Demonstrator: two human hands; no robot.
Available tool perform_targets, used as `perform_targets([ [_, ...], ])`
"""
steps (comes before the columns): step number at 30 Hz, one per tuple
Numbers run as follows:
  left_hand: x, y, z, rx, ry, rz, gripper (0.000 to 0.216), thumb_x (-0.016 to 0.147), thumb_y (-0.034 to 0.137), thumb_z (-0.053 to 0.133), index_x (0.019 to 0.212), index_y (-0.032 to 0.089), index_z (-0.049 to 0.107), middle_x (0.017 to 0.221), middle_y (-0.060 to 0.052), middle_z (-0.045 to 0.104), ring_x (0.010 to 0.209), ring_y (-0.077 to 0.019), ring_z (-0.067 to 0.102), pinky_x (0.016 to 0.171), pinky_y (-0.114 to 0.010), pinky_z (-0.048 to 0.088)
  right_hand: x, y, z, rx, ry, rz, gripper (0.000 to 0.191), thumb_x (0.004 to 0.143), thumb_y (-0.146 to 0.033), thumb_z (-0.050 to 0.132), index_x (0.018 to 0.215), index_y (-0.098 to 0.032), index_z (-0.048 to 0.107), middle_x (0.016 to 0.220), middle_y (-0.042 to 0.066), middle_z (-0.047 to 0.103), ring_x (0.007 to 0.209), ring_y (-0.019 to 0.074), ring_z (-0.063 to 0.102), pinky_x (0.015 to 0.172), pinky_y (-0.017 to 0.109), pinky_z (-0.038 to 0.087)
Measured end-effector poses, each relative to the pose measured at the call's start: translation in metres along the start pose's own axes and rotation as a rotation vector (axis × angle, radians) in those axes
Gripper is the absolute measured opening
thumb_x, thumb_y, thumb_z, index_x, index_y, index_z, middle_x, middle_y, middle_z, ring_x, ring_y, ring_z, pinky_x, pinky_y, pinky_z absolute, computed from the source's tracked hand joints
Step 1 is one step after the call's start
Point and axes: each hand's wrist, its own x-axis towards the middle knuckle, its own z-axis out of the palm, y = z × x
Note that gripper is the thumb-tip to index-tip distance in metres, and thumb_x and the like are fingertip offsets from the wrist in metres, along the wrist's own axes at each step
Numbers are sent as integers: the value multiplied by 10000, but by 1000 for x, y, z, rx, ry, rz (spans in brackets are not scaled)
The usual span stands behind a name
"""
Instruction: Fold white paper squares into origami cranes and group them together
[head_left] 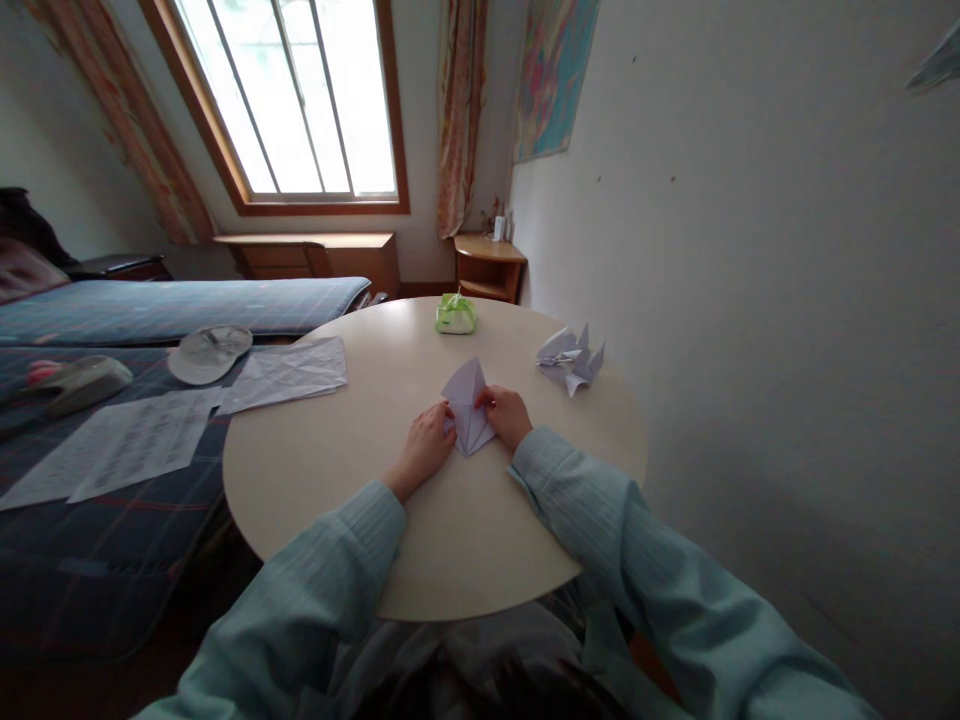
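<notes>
A sheet of white folded paper (468, 410) lies near the middle of the round table (315, 490). It is creased into a kite-like shape, its upper flap rising to a point away from me and several crease lines meeting at its near end. My left hand (429, 438) grips its left edge, fingers curled at the border. On the opposite side, my right hand (507, 412) pinches the right edge between thumb and fingers. The fingertips partly cover both edges of the paper.
Folded paper figures (571, 358) sit at the table's right side. A green tissue pack (455, 315) stands at the far edge. Paper sheets (289, 373) overlap the left rim. Left of the table is a bed with a cap (210, 354); a wall (750, 330) rises at right.
</notes>
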Motion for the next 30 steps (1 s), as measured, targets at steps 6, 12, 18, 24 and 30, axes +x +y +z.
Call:
perform_targets([
  [6, -1, -1, -3, -7, -30, 34, 283, 726, 119, 447, 1002, 178, 453, 1082, -77, 565, 1059, -175, 496, 933, -332, 356, 0, 2, 2, 28, 19, -9, 264, 673, -34, 419, 721, -180, 633, 789, 29, 643, 747, 142, 553, 693, 225, 377],
  [12, -1, 0, -3, -13, -45, 45, 274, 733, 137, 451, 1000, 197, 453, 1121, -63, 555, 1062, -166, 498, 930, -325, 360, 0, 2, 1, 58, 37, -13, 273, 660, -29, 410, 714, -180, 632, 778, 27, 649, 730, 143, 558, 682, 225, 379],
  [18, -2, 0, -3, 26, -99, 43, 240, 753, 165, 424, 986, 201, 466, 1225, -66, 496, 1128, -178, 451, 970, -376, 314, -1, 0, -1, 49, 32, -17, 276, 669, -34, 404, 721, -178, 634, 770, 27, 653, 732, 145, 564, 683, 226, 376],
  [24, -5, 5, -5, 87, -165, 86, 277, 769, 161, 354, 1012, 207, 478, 1207, -57, 514, 1198, -180, 375, 986, -424, 275, -1, 1, 0, 60, 40, -33, 267, 673, -38, 401, 718, -177, 625, 760, 17, 649, 733, 136, 565, 683, 217, 374],
  [30, -6, 8, -8, 90, -176, 79, 291, 762, 168, 350, 1024, 210, 470, 1220, -48, 503, 1184, -166, 391, 989, -416, 273, 0, -1, 0, 37, 28, -6, 245, 683, -54, 416, 734, -173, 624, 778, 25, 648, 736, 136, 564, 683, 215, 375],
])
